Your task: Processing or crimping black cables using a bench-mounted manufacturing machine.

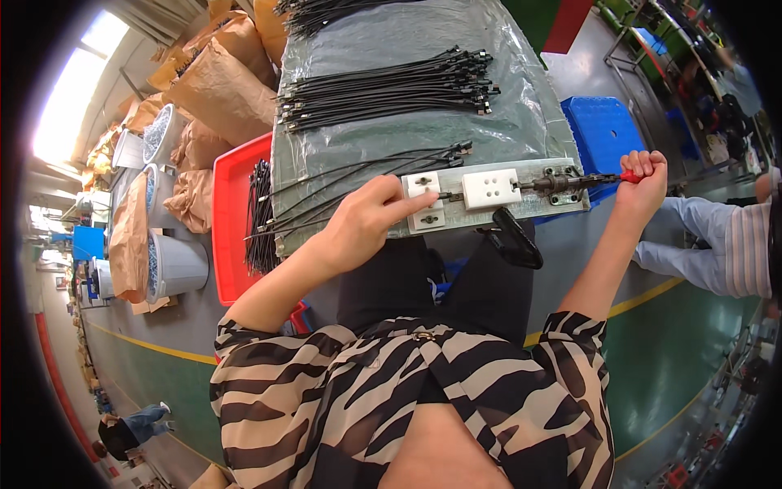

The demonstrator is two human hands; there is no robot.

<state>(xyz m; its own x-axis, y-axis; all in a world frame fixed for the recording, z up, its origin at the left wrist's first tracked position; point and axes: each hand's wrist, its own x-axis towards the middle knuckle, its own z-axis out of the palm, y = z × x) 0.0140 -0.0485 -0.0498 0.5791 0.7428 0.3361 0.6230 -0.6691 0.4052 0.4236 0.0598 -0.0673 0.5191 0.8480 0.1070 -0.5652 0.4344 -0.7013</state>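
Observation:
A metal plate fixture [456,218] lies along the near edge of the table. It carries a slotted white block [425,217], a larger white block [492,189] with several holes, and a push-pull toggle clamp [562,184]. My right hand [643,181] is wrapped round the red grip of the clamp's handle. My left hand [368,218] is at the slotted block, its index finger stretched onto a small dark connector [448,196]. The other left fingers are curled, and whether they pinch a cable is hidden. Loose black cables [350,175] lie just beyond that hand.
A thick row of black cables [391,88] lies farther up the plastic-covered table [521,106]. At the left stands a red bin [232,220] with more cables; at the right, a blue stool [604,134]. A person in a striped top [748,244] is at the far right.

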